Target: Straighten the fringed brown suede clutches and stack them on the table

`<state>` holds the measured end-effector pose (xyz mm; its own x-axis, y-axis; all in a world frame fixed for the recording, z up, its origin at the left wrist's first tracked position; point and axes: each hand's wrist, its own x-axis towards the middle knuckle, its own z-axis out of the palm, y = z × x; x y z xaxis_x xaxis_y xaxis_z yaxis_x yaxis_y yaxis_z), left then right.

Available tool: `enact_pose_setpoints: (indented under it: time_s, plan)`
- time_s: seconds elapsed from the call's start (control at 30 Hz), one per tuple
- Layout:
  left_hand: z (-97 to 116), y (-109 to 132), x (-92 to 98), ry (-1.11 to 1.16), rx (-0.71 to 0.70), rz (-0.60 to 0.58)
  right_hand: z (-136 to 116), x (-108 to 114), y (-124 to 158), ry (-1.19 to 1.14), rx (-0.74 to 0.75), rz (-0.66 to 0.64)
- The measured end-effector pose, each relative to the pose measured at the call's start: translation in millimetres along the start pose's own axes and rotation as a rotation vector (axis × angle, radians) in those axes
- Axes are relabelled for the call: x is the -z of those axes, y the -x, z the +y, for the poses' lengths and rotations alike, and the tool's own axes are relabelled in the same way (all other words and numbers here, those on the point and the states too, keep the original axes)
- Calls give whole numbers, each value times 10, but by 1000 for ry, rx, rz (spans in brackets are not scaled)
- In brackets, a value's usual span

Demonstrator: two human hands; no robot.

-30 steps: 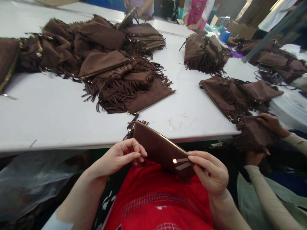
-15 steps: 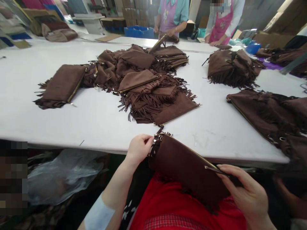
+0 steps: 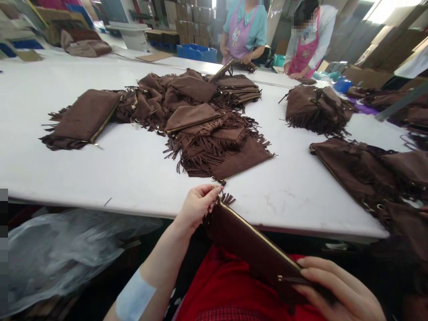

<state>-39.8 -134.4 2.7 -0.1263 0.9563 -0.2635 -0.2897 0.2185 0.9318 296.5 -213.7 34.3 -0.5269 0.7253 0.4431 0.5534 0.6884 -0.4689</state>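
Note:
A dark brown fringed pouch (image 3: 254, 249) with a gold zipper is held slantwise over my lap, at the table's near edge. My left hand (image 3: 199, 203) pinches its far left corner, where the zipper ends; a short tassel of fringe shows beside the fingertips. At the other end my right hand (image 3: 334, 285) grips the pouch, fingers along the zipper edge and thumb below. A thin dark piece with a gold-coloured tip (image 3: 281, 278) sticks out from under the right fingers; I cannot tell what it is. The zipper runs between both hands.
On the white table (image 3: 140, 178) lies a heap of brown fringed pouches (image 3: 197, 125). One pouch (image 3: 88, 116) lies left, with more piles (image 3: 314, 109) at right. Two people in aprons (image 3: 242, 35) stand across the table. Clear plastic sheeting (image 3: 60, 254) hangs at lower left.
The pouch has tipped so its zipper edge faces up more. My right hand has moved down and slightly right with it; my left hand still pinches the corner. The view has shifted slightly.

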Motion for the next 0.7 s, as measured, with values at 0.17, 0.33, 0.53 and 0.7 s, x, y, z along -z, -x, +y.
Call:
enact_pose_setpoints:
  time_s: [0.17,0.33,0.53,0.7]
  plan:
    - [6,278,-277,-139,-96,-162,16,100,-215,65,-188,-69]
    - [-4,333,-348,-98,-59,-192,78,548,-316,141,-222,10]
    - [-31,277,-318,-55,12,-145,66,739,-278,146,-198,49]
    - [-31,239,-293,-58,5,-85,-36,624,-259,159,-257,159]
